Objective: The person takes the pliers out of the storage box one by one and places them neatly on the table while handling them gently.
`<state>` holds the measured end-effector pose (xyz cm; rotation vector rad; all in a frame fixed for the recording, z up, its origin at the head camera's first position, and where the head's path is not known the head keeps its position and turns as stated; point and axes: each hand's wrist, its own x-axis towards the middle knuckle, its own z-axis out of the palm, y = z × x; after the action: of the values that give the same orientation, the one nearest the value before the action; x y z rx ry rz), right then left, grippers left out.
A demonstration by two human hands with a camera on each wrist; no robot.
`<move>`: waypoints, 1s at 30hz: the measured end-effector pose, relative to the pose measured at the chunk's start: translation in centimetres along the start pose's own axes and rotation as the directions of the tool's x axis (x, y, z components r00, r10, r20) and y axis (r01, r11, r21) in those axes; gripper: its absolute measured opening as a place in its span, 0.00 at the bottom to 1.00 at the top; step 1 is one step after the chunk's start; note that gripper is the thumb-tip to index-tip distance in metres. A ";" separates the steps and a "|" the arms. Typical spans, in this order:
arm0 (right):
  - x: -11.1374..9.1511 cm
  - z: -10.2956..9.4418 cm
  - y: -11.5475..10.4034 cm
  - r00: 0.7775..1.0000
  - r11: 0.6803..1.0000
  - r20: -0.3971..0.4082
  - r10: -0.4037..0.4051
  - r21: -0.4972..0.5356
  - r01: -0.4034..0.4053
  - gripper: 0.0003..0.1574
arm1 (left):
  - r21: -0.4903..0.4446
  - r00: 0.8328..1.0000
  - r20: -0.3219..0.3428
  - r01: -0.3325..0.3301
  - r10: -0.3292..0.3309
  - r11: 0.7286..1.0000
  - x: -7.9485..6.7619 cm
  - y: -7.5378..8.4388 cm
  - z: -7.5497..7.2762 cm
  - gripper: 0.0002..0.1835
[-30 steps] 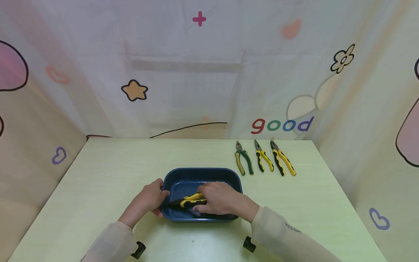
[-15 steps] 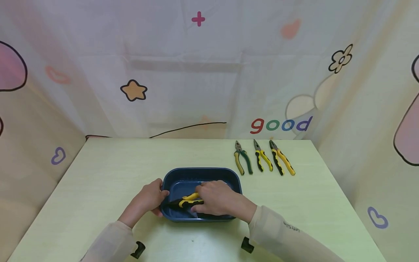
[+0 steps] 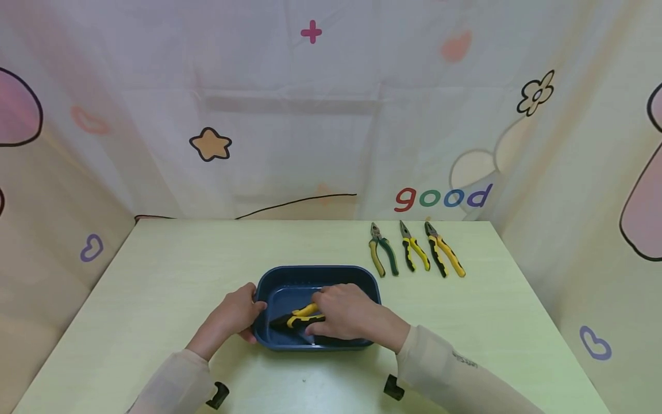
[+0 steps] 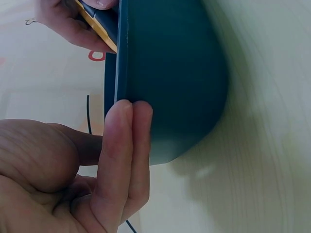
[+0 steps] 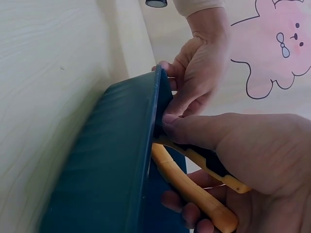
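A dark blue rectangular tray (image 3: 287,348) stands on the table in the head view. My left hand (image 3: 239,310) pinches its left end wall, with the thumb over the rim inside and fingers (image 4: 116,145) against the outside. Inside the tray, my right hand (image 3: 346,313) grips a pair of pliers (image 3: 300,319) by the yellow-and-black handles. The dark jaws of these pliers point left, low in the tray. In the right wrist view, one yellow handle (image 5: 189,187) lies over the curled fingers and the thumb presses the other; the jaws are hidden there behind the tray wall.
Behind the tray to the right lie three pliers in a row: one with green handles (image 3: 384,253) and two with yellow-and-black handles, the middle pair (image 3: 414,250) and the right pair (image 3: 443,253). A patterned curtain (image 3: 289,144) closes off the table's back and sides.
The pliers in my right hand shift slightly left, then back right, so their tips now sit a little farther from the tray's left wall. My left hand keeps its hold on the tray.
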<state>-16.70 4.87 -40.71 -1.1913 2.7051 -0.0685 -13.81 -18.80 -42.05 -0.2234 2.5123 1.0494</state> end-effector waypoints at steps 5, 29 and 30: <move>-0.6 -0.3 0.2 1.000 1.000 0.003 0.016 0.000 -0.016 0.30 | 0.002 1.000 -0.007 -0.012 0.012 1.000 -0.1 -0.1 0.0 0.09; -3.4 -2.6 1.9 0.997 0.997 -0.043 0.066 0.050 -0.064 0.29 | -0.003 1.000 -0.010 -0.014 0.014 1.000 0.0 -0.2 0.1 0.09; -3.4 -2.7 1.9 0.997 0.996 -0.043 0.071 0.052 -0.069 0.30 | -0.003 1.000 -0.009 -0.014 0.014 1.000 0.0 -0.2 0.1 0.09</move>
<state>-16.30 8.58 -37.79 -1.0922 2.7634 -0.1551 -13.77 -18.87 -42.23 -0.2125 2.5239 1.0595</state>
